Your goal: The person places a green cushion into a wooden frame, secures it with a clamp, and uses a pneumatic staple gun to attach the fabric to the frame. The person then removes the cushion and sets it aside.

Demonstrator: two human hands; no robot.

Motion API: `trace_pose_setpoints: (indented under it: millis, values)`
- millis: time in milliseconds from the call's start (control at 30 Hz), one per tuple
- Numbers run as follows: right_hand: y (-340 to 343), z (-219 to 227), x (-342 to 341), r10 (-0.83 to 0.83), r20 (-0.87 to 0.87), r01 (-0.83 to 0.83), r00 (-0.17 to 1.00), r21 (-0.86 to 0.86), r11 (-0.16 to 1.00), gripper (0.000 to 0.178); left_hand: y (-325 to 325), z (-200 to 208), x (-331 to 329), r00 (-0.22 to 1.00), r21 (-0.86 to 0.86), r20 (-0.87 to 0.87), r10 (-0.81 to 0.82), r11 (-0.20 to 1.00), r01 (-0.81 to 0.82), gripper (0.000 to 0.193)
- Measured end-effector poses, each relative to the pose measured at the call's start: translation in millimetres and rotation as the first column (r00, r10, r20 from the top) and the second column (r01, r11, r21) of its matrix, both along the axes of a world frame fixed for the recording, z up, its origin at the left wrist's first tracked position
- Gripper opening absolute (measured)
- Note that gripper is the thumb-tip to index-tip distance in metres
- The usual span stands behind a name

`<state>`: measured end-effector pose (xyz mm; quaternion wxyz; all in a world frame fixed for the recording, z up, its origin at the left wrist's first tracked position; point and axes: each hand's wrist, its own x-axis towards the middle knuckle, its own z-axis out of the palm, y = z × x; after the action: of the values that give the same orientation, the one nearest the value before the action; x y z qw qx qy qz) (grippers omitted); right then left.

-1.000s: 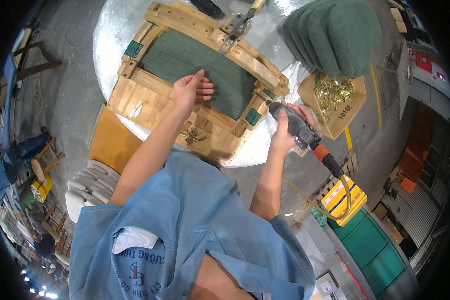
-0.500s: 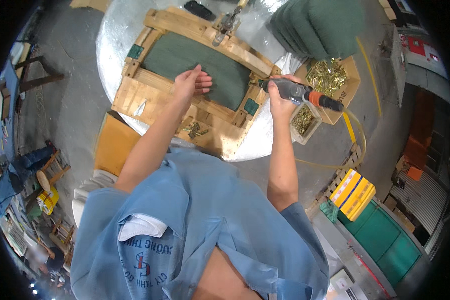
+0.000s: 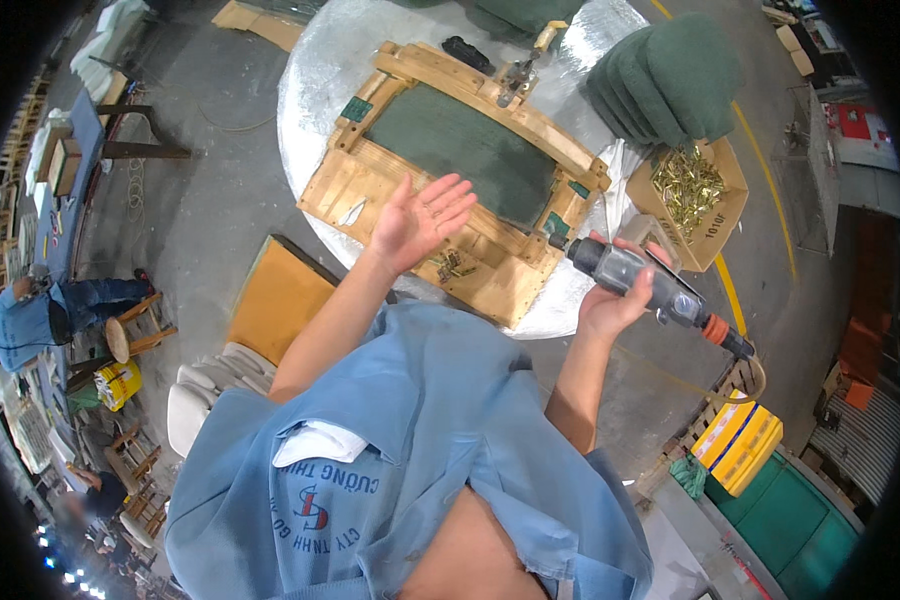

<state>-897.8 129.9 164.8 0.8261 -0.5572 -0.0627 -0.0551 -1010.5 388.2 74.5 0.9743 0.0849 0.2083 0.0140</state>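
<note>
My left hand (image 3: 420, 222) is held open, palm up and fingers stretched, above the near side of a wooden jig (image 3: 470, 225). In it lies a dark green panel (image 3: 465, 150), framed by wooden bars. My right hand (image 3: 615, 305) is wrapped round a grey and black air screwdriver (image 3: 650, 287) with an orange ring and a hose. Its front end points left at the jig's right corner, apart from the wood. Several small brass-coloured metal pieces (image 3: 452, 266) rest on the jig's near board. A metal toggle clamp (image 3: 515, 80) stands on the far bar.
The jig rests on a round table wrapped in silvery film (image 3: 305, 110). To the right are a stack of green panels (image 3: 665, 80), a carton (image 3: 725, 215) of brass-coloured pieces and a smaller bin (image 3: 660, 240). A yellow box (image 3: 738, 440) sits lower right. Another person (image 3: 40, 310) is at the far left.
My left hand has lifted off the green panel and turned palm up. The air screwdriver has drawn back from the jig's right corner towards me. The view has shifted.
</note>
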Motion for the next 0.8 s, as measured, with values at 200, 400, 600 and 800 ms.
trace_pose_setpoints:
  millis: [200,400,600,800]
  values:
    - [17.6,27.0,-30.1,0.014,0.051,-0.019,0.999,0.113,0.993,0.055,-14.7,28.4,3.1,0.982,0.059,0.139,-0.126,0.991,0.119,0.084]
    - [23.1,30.9,-38.5,0.034,0.086,-0.04,0.996,0.066,0.997,0.054,-17.0,51.4,3.7,0.957,0.08,0.216,-0.192,0.981,0.179,0.084]
    - [20.4,25.1,-41.5,0.028,0.006,-0.028,1.0,0.085,0.996,0.053,-18.9,46.6,-1.3,0.956,0.165,0.181,-0.231,0.965,0.202,0.078]
    - [18.1,32.4,-45.4,0.014,-0.029,-0.009,0.999,0.159,0.987,0.054,-18.5,13.9,-22.8,0.966,0.291,0.022,-0.256,0.926,0.239,0.044]
